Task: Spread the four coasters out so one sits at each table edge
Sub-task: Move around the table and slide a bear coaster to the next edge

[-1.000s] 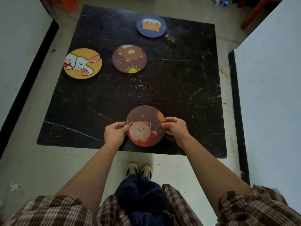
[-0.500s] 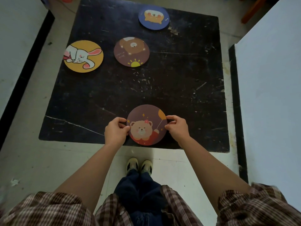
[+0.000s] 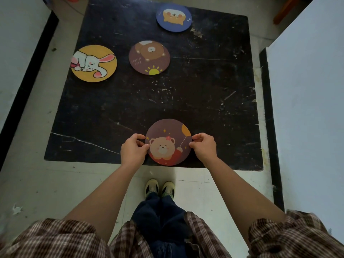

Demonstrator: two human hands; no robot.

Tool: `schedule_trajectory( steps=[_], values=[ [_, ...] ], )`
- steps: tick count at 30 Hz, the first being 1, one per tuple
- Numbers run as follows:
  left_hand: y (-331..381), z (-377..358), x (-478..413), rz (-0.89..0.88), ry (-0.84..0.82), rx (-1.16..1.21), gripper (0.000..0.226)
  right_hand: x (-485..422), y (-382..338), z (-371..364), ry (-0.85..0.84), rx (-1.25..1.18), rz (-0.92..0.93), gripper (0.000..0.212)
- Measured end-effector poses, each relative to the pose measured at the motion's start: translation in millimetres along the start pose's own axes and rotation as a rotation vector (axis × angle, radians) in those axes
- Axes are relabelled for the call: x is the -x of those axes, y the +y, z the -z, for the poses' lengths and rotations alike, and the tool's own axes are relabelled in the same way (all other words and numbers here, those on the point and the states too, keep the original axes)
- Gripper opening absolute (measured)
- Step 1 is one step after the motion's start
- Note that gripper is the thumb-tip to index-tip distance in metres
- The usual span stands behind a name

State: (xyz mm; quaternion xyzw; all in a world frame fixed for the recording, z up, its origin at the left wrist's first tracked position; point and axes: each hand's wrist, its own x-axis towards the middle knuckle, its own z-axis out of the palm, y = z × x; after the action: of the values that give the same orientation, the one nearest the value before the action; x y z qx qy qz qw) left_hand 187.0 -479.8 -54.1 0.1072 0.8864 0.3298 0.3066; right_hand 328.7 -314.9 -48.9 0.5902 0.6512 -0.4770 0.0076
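Black table [image 3: 204, 90]: fingers [image 3: 144, 146] pinching bear coaster [image 3: 168, 142].

table [image 3: 204, 101] far-left corner cut off

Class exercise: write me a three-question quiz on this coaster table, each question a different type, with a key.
1. True or false: the yellow rabbit coaster sits at the table's right edge.
2. Which coaster is nearest the table centre? A blue dog coaster B brown sun-bear coaster C balloon-bear coaster
3. Fill in: the left hand and right hand grip the ___ coaster.

Key: 1 false; 2 B; 3 balloon-bear.
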Motion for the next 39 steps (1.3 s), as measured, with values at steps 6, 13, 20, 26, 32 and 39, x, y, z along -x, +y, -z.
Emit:
schedule_trajectory(
  steps=[6,13,20,26,32,39],
  values=[
    [-4,-2,-2,-0.014,-0.005,-0.024,0.027,1,2,0,0.012,0.018,0.026,0.017],
    [-4,-6,-4,-0.018,0.011,-0.070,0.030,1,4,-4,0.049,0.108,0.076,0.018],
    [4,-2,-8,-0.013,0.003,-0.171,0.046,2,4,-3,0.063,0.221,0.117,0.025],
    [23,-5,-10,-0.082,0.007,-0.200,0.044,5,4,8,0.033,0.222,0.136,0.031],
    [49,-29,-3,-0.199,0.001,-0.250,0.036,7,11,27,0.044,0.223,0.153,0.031],
    [89,-67,14,-0.269,-0.041,-0.281,0.037,-2,31,59,0.074,0.300,0.211,0.044]
  ],
)
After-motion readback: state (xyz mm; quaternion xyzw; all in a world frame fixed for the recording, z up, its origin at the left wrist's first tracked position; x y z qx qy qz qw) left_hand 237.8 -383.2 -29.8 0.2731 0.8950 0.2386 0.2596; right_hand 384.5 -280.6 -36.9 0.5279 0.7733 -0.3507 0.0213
